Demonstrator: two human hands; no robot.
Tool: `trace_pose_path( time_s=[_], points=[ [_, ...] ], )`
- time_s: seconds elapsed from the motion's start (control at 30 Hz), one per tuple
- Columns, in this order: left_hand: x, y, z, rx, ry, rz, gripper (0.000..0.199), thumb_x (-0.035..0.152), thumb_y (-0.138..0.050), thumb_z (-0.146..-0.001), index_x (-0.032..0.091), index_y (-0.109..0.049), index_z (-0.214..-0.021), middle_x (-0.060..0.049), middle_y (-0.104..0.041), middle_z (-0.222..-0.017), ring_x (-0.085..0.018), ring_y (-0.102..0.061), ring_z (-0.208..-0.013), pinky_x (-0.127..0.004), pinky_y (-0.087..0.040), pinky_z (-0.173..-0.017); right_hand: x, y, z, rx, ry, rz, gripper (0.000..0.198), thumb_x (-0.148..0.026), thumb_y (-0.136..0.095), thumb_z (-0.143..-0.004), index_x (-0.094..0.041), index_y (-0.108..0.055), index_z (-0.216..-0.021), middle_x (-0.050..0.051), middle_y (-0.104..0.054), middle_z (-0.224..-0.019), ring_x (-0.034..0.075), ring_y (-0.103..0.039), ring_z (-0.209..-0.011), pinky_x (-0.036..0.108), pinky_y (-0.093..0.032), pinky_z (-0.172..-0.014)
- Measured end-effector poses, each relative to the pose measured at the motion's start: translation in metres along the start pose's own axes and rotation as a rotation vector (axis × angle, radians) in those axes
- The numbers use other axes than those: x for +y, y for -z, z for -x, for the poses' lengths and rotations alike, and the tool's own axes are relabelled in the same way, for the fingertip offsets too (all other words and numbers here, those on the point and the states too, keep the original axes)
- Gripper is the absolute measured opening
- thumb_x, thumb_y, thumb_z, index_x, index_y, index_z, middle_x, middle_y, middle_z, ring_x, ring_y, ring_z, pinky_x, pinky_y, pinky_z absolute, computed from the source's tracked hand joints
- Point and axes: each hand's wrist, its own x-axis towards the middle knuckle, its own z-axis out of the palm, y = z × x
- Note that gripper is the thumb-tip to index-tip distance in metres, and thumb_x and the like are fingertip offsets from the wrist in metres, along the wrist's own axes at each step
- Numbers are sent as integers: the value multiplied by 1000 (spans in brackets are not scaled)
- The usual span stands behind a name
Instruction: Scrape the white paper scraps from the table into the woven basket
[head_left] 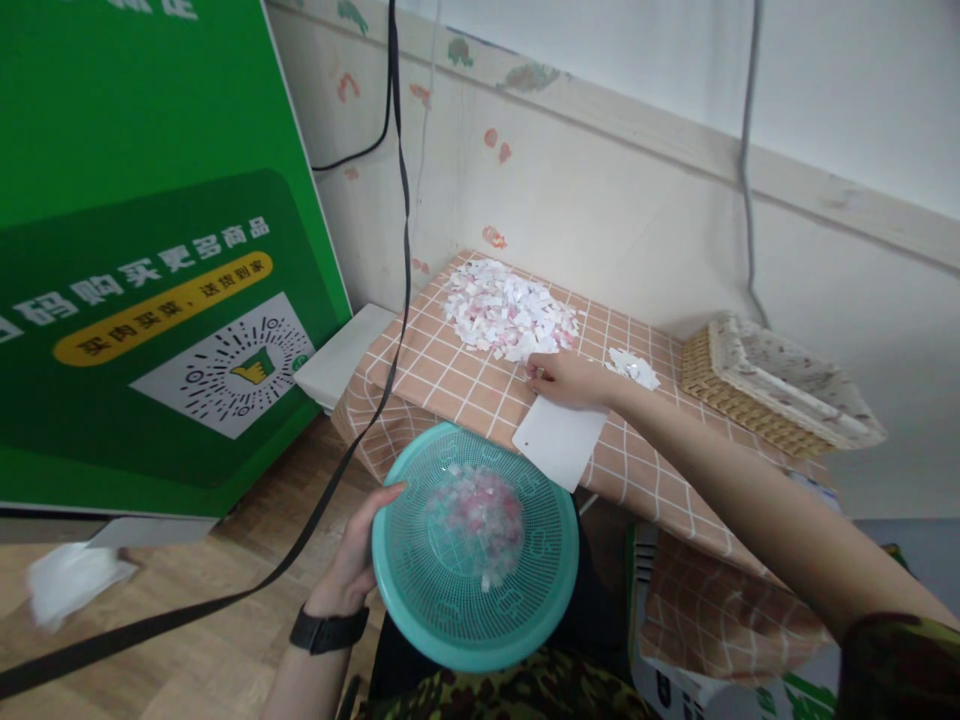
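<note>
My left hand (356,545) grips the left rim of a teal plastic colander (397,600), held below the table's front edge. Inside it lies a loose heap of white and pink paper scraps (484,515), slightly blurred. On the table, my right hand (559,378) has its fingers curled together at the near edge of a large pile of similar scraps (510,310). What those fingers pinch, if anything, is too small to make out. Beneath this hand a white card (562,440) lies at the table edge, its near end sticking out towards the colander.
A checked brown cloth (465,385) covers the table. A small scrap pile (632,368) and a lined wicker basket (780,385) are to the right. A black strap (330,490) hangs across the left side, before a green sign panel (172,250). The wall stands behind.
</note>
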Motion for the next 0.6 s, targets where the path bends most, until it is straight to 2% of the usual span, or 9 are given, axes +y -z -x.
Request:
trace_pose_path(
  time_s=[0.13,0.33,0.47,0.6],
  points=[
    [0,0,0,38,19,-19,9,23,-72,-74,15,-72,-76,-5,-76,-61,-21,-69,-51,-30,-58,-53,-2,0,2,-13,0,-35,16,-28,-51,-89,-20,-60,-99,5,-70,-83,15,-57,-69,29,-33,-61],
    [-1,2,-2,33,13,-22,9,23,-72,-73,15,-72,-78,-5,-76,-61,-22,-70,-53,-31,-58,-55,-4,3,2,-49,-4,-63,14,-30,-53,-89,-19,-63,-90,5,-70,-83,15,-57,-70,29,-34,-61],
    [-1,3,-3,36,7,-29,9,22,-73,-73,15,-72,-78,-5,-76,-61,-21,-69,-52,-31,-58,-54,-2,15,2,-105,12,-20,12,-25,-56,-87,-18,-65,-86,6,-70,-83,15,-58,-71,28,-35,-61],
    [0,2,-3,46,12,-31,9,22,-73,-73,15,-72,-77,-5,-76,-61,-21,-69,-51,-31,-58,-53,0,29,3,-136,87,97,13,-23,-56,-85,-20,-67,-89,5,-69,-82,17,-57,-71,29,-34,-61]
  ],
)
